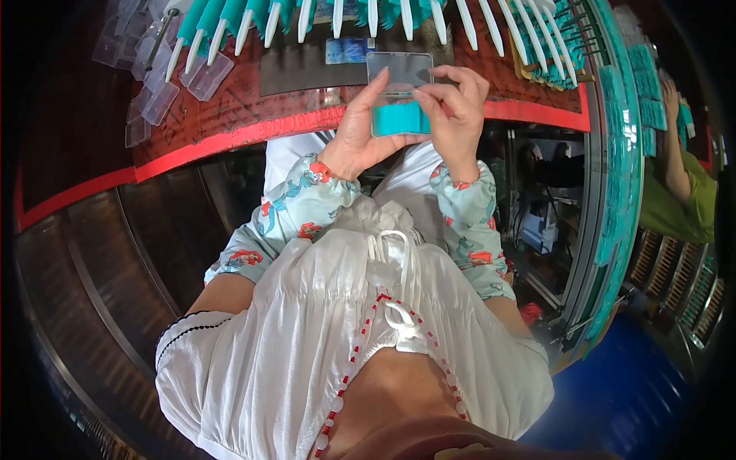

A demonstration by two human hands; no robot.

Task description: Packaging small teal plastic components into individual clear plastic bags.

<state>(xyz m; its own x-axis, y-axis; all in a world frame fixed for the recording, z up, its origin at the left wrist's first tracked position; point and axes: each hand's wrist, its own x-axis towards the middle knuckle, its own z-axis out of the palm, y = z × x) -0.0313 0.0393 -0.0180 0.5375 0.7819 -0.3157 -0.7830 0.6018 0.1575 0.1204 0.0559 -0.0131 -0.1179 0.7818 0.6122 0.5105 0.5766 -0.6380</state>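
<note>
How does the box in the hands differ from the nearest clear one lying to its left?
The held box has turquoise contents; none show in the loose box.
The held box sits in the left hand, with the right hand at its side; the loose box lies on the table.
Both look clear and plastic.

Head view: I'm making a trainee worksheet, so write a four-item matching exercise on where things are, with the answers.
1. Open clear box
2. White prongs
3. Red strip
4. Loose clear cases

a. along the table's near edge
b. at the table's left part
c. in the left hand
d. across the picture's top

Pairs: 1-c, 2-d, 3-a, 4-b
</note>
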